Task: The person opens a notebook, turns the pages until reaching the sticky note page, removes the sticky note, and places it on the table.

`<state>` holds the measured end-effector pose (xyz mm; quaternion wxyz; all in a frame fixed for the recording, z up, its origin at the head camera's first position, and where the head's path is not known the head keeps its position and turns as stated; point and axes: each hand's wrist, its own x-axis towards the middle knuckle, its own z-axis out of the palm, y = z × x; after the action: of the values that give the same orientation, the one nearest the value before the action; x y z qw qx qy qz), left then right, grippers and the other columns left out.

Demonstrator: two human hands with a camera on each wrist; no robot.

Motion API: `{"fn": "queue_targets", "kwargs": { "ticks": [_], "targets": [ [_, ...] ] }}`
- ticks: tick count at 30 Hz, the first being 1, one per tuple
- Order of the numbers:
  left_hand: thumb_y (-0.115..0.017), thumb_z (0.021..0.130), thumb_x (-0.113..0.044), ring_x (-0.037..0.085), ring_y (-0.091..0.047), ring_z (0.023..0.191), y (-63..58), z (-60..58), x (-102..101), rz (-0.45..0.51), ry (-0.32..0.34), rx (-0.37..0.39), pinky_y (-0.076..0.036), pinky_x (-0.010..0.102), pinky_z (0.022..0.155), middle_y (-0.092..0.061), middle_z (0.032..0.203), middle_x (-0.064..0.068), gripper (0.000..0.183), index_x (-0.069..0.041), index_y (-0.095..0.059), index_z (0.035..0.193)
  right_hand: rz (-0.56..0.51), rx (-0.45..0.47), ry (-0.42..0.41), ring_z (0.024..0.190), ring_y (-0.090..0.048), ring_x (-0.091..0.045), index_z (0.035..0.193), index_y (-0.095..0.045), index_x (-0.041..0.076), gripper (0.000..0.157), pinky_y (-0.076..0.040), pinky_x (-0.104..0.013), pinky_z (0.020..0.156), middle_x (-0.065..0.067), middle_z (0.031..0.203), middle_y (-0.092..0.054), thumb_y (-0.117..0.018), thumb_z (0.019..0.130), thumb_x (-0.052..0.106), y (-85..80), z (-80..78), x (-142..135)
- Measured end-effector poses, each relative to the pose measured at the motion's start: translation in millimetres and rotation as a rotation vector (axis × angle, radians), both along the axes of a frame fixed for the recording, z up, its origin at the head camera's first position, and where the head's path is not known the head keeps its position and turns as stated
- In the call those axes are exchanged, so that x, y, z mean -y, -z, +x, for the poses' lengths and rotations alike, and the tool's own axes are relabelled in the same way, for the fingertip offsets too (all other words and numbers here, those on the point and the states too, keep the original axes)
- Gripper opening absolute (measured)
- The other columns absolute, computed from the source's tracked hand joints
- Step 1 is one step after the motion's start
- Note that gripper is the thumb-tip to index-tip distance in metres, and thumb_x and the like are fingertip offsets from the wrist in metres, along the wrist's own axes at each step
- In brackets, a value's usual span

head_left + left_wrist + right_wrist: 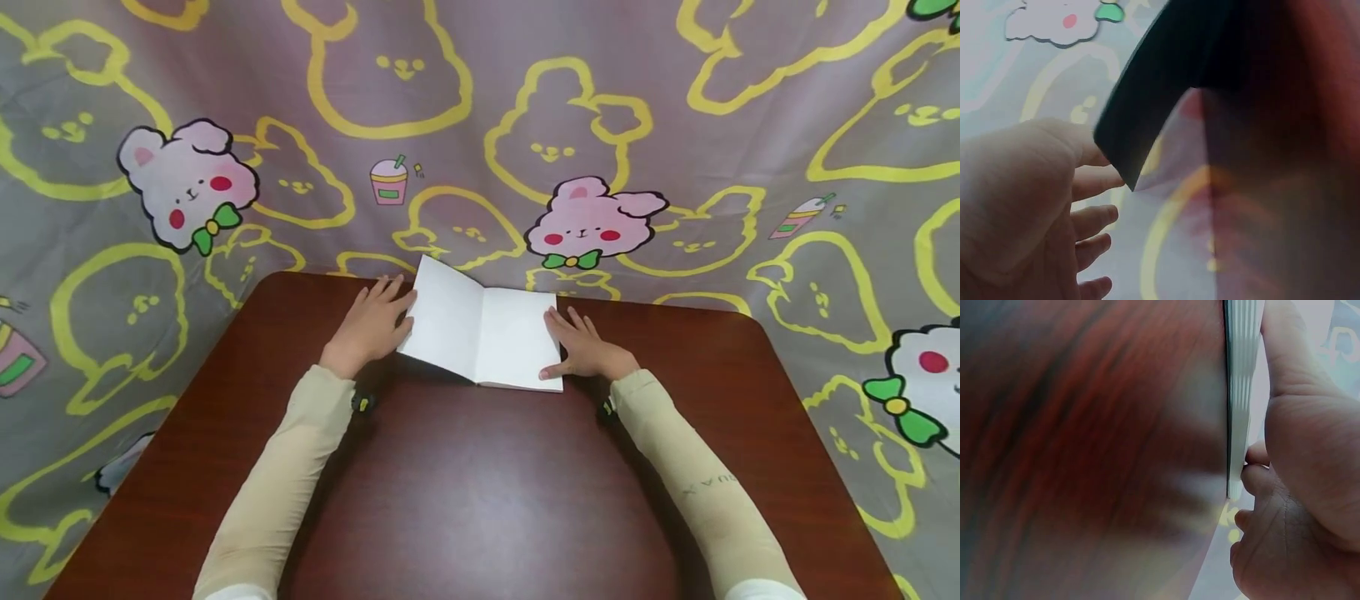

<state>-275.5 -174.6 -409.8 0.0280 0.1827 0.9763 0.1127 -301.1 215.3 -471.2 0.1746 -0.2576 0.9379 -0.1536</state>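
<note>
An open notebook [517, 337] with blank white pages lies near the table's far edge. Its left half [442, 317] tilts up off the table, and the dark cover [1147, 94] shows from beneath in the left wrist view. At that raised outer edge, my left hand [372, 325] touches the notebook with loosely extended fingers. My right hand [588, 346] rests on the right page's outer edge, thumb and fingers spread. Stacked page edges [1241, 394] beside the right thumb appear in the right wrist view.
The dark reddish wooden table [480, 483] has rounded far corners. A curtain [465, 142] with cartoon rabbits and yellow outlines hangs behind it and along both sides. Small dark wrist devices [363, 403] sit under both sleeves.
</note>
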Motion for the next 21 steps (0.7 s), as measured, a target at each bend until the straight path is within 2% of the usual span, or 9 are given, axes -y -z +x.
{"fn": "queue_targets", "kwargs": {
  "ticks": [5,10,17,21],
  "targets": [
    [-0.047,0.106,-0.029,0.043,-0.014,0.155,20.5,-3.4,5,-0.027,-0.007,0.035,-0.014,0.064,0.122,-0.021,0.166,0.023,0.056,-0.005,-0.038,0.156,-0.006,-0.001,0.009,0.153,0.011,-0.050,0.162,-0.005,-0.002,0.122,0.006,-0.068,0.120,-0.021,0.170,-0.001,-0.077,0.083,0.057,1.0,0.0,1],
    [-0.048,0.106,-0.029,0.046,-0.018,0.153,41.2,-8.5,2,0.008,0.010,0.087,-0.017,0.065,0.121,-0.022,0.165,0.025,0.057,-0.002,-0.039,0.155,0.008,0.016,0.016,0.153,0.012,-0.050,0.162,-0.003,-0.001,0.122,0.005,-0.068,0.120,-0.020,0.170,0.001,-0.077,0.084,0.056,0.2,1.1,2],
    [-0.046,0.107,-0.031,0.044,-0.022,0.153,59.4,-10.9,-27,0.021,0.064,0.129,-0.021,0.057,0.123,-0.025,0.164,0.024,0.059,0.000,-0.036,0.156,-0.031,0.035,0.007,0.153,0.013,-0.050,0.162,-0.001,0.000,0.123,0.006,-0.069,0.119,-0.020,0.170,0.005,-0.077,0.084,0.057,0.0,0.2,1],
    [-0.046,0.108,-0.032,0.044,-0.023,0.152,64.0,-10.6,-48,0.033,0.103,0.125,-0.022,0.054,0.123,-0.025,0.164,0.024,0.059,-0.001,-0.035,0.157,-0.051,0.050,0.008,0.153,0.011,-0.051,0.161,-0.001,-0.001,0.122,0.003,-0.071,0.118,-0.021,0.170,0.005,-0.077,0.085,0.055,0.9,0.9,-1]
  ]
}}
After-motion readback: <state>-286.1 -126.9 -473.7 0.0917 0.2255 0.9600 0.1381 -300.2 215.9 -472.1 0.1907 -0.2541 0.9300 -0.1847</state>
